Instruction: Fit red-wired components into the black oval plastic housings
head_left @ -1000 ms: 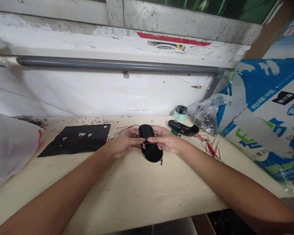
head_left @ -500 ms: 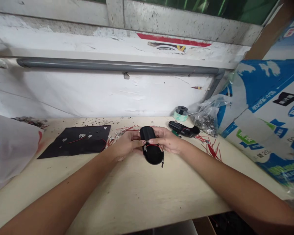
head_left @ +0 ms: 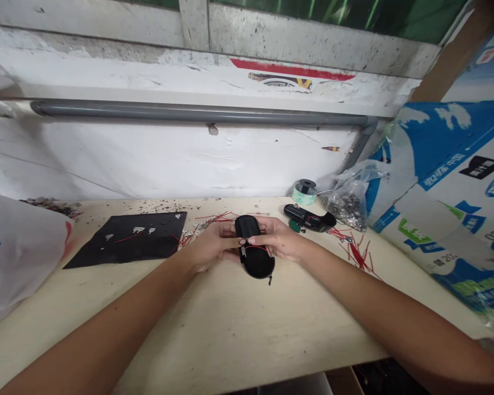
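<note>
A black oval plastic casing [head_left: 256, 261] with thin red wires across it is held above the pale wooden table [head_left: 230, 329] near its middle. My left hand [head_left: 209, 248] grips the casing's left side with curled fingers. My right hand [head_left: 279, 238] holds the right side, its thumb and forefinger pinched at a small part on the wire near the casing's centre. A small dark bit hangs from the casing's near end.
A black mat [head_left: 127, 237] with small metal pieces lies left. Loose red wires [head_left: 356, 252], a second black casing [head_left: 308, 218], a solder spool [head_left: 303, 191] and a bag of metal parts [head_left: 348, 200] sit right. Printed cartons [head_left: 448, 181] stand at right, a white bag [head_left: 16, 247] at left.
The casing and both hands have barely moved; my right thumb and forefinger have closed in a little toward the casing's centre.
</note>
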Demonstrator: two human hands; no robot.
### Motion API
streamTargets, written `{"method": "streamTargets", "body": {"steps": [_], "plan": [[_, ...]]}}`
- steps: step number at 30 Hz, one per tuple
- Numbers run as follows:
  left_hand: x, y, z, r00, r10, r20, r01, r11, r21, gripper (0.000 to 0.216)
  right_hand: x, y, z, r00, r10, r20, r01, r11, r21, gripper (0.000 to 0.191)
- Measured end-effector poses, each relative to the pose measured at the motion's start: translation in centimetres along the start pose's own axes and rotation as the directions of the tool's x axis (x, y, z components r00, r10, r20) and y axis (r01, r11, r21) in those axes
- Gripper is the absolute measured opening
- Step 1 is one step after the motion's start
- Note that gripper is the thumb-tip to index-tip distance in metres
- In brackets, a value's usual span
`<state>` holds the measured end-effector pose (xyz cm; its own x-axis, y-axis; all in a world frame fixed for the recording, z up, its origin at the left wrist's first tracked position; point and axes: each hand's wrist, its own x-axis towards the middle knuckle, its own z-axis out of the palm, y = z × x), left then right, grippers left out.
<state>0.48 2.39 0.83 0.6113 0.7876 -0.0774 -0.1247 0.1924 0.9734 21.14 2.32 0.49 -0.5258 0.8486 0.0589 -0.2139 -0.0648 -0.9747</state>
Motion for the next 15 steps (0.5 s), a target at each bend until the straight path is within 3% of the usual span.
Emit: {"method": "streamTargets", "body": {"steps": [3, 15], "plan": [[0.0, 0.1, -0.3, 0.999, -0.017, 0.048, 0.02, 0.999, -0.048, 0.037, -0.1, -0.2, 0.2, 1.0, 0.029, -0.003, -0.029, 0.999, 0.019, 0.048], [0.2, -0.1, -0.1, 1.0, 0.001, -0.03, -0.002, 0.998, -0.057, 0.035, 0.1, 0.0, 1.1, 0.996, 0.04, -0.075, -0.034, 0.997, 0.07, 0.044]]}}
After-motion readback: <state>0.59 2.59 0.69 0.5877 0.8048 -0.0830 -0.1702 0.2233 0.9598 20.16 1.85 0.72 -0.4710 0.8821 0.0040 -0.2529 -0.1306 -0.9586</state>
